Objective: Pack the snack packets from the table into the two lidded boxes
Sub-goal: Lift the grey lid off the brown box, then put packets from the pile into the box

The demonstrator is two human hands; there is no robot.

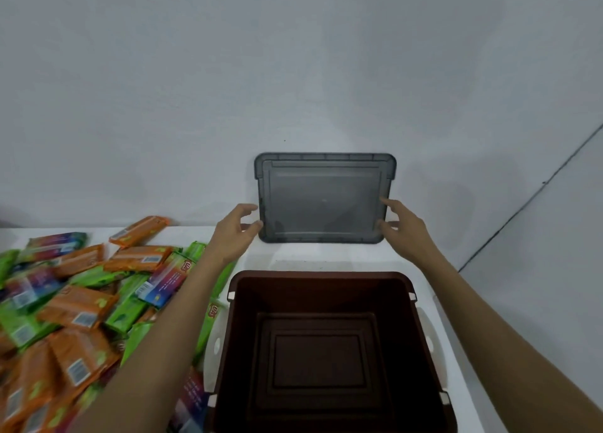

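Observation:
A grey see-through lid (pixel 323 201) stands upright against the wall at the back of the white table (pixel 326 256). My left hand (pixel 233 232) is at its left edge, thumb and forefinger tips touching the rim. My right hand (pixel 403 225) is at its right edge, with forefinger and thumb tips resting on the rim. Neither hand wraps round the lid. In front of it stands an open brown box (pixel 326 341) with white side latches and nothing inside. A heap of orange, green and purple snack packets (pixel 78 305) covers the table's left side under my left forearm.
A plain grey wall rises right behind the table. The table's right edge runs close past the brown box, with floor beyond it. A strip of bare white tabletop lies between the lid and the box.

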